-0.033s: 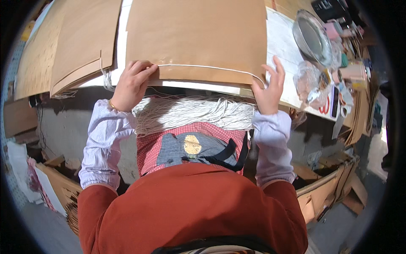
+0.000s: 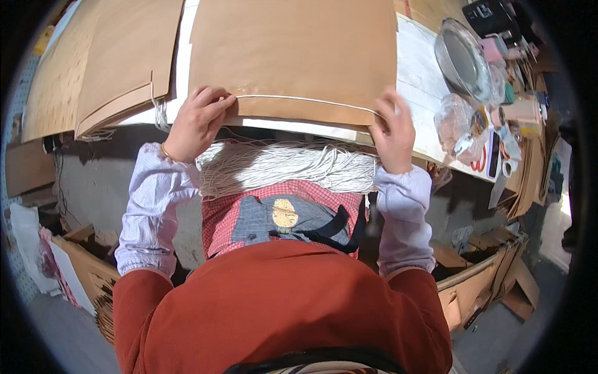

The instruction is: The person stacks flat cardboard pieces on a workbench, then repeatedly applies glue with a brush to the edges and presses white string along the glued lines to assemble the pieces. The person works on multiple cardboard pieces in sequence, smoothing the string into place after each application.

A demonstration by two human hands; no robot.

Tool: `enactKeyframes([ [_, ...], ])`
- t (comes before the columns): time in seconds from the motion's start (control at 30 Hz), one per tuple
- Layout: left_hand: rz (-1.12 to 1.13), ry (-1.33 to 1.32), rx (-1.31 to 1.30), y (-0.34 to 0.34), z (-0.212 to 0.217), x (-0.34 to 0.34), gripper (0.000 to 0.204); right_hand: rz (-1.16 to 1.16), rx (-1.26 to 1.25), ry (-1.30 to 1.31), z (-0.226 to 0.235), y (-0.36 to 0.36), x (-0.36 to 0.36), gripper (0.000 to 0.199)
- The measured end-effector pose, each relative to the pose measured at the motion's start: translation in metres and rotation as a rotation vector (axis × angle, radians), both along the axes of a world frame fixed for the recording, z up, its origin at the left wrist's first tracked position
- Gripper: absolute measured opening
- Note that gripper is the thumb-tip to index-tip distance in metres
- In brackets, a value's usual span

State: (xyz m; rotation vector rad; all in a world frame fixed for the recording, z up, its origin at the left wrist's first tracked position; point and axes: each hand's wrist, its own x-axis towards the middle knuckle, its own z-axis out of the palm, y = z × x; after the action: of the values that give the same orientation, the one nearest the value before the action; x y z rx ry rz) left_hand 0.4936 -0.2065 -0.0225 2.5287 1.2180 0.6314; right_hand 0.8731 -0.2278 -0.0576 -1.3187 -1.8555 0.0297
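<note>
A thin white cord [image 2: 305, 98] runs along the near edge of a large brown paper sheet [image 2: 293, 50] on the table. My left hand [image 2: 198, 118] pinches the cord's left end at the sheet's left near corner. At the right near corner, my right hand [image 2: 393, 131] has its fingers curled toward the thumb around the cord's other end; the fingertips are slightly blurred. Across my lap, just below the table edge, lies a thick bundle of white cords [image 2: 286, 167].
Left of the sheet is a stack of brown paper pieces [image 2: 128, 56] with white cords hanging from it. On the right stand a metal basin [image 2: 462, 59], a clear plastic bag [image 2: 453, 118], red-handled scissors [image 2: 478, 161] and a dark phone [image 2: 494, 154]. Cardboard boxes [image 2: 479, 274] flank me below.
My right hand's fingers, spread and raised before, have curled in toward the thumb at the cord's end. The left hand keeps its pinch. The whole view has shifted slightly.
</note>
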Motion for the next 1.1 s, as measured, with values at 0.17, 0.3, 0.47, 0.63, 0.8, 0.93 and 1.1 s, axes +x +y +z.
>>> enactKeyframes([
  [0.17,0.096,-0.163,-0.360,0.015,0.015,-0.006,0.034,0.084,-0.381,0.258,0.013,0.016,-0.004,0.006],
  [0.3,0.456,-0.135,-0.278,0.026,-0.002,0.004,0.021,-0.071,-0.468,0.307,-0.002,0.025,-0.005,0.013],
  [0.47,0.604,0.094,0.060,0.011,-0.010,0.028,0.016,-0.357,-0.215,-0.319,-0.004,0.023,-0.039,0.044],
  [0.63,0.092,0.175,0.232,-0.005,-0.005,0.082,0.062,0.101,-0.171,-0.315,0.006,0.011,-0.109,0.070],
  [0.8,0.429,0.506,0.035,-0.007,-0.018,0.044,0.106,-0.323,-0.407,-0.423,-0.006,-0.003,-0.067,0.092],
  [0.93,0.427,0.074,0.092,-0.001,-0.040,0.013,0.066,-0.404,-0.297,0.022,-0.014,-0.001,-0.013,0.077],
  [1.1,0.484,-0.060,0.080,0.004,-0.043,0.016,0.049,-0.536,-0.306,0.085,-0.016,0.001,-0.010,0.052],
])
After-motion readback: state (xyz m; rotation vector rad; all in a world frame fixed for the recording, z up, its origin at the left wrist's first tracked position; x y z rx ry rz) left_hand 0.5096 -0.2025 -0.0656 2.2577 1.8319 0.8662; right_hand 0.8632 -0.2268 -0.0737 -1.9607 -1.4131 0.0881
